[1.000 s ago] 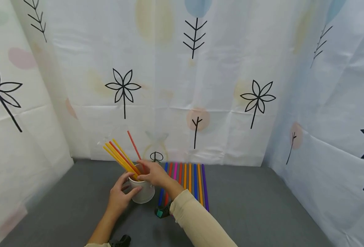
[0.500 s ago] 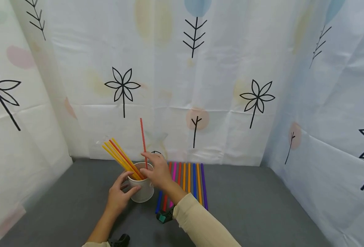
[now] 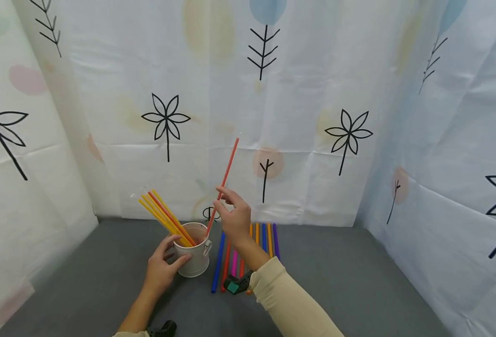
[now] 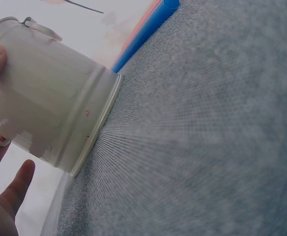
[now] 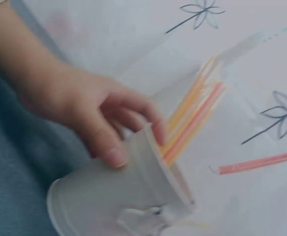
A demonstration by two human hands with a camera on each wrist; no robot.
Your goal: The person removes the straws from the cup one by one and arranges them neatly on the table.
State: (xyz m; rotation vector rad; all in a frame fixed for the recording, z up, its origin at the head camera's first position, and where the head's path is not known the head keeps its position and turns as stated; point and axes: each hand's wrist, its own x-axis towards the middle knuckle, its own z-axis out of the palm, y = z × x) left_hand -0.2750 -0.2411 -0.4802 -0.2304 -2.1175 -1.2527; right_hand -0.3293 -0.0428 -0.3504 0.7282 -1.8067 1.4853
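Two hands work at a small white bucket [image 3: 196,263] standing upright on a grey table [image 3: 336,276]. The left hand [image 3: 162,267] grips the bucket from its left side, thumb bent against the outer wall and fingers up by the rim. The right hand [image 3: 236,220] pinches a loose red straw [image 3: 229,164] between thumb and fingertips. That straw tilts, top leaning right, its lower end close to the bucket's right edge; in the right wrist view this end shows apart from the rim. Inside the bucket, several yellow straws [image 3: 159,215] and a red-orange one lean together toward the left, tops well above the rim. A handle loop [image 3: 207,247] sits on the bucket's right side.

Just right of the bucket, a row of coloured sticks [image 3: 218,264] lies side by side on the table: blue, red, pink, orange and purple among them, partly hidden by the right hand and forearm. A black wrist device [image 3: 237,284] with a green patch is strapped below the right hand, next to a beige sleeve [image 3: 290,297]. Behind everything hangs white cloth [image 3: 298,93] printed with black-outlined flowers [image 3: 165,117].
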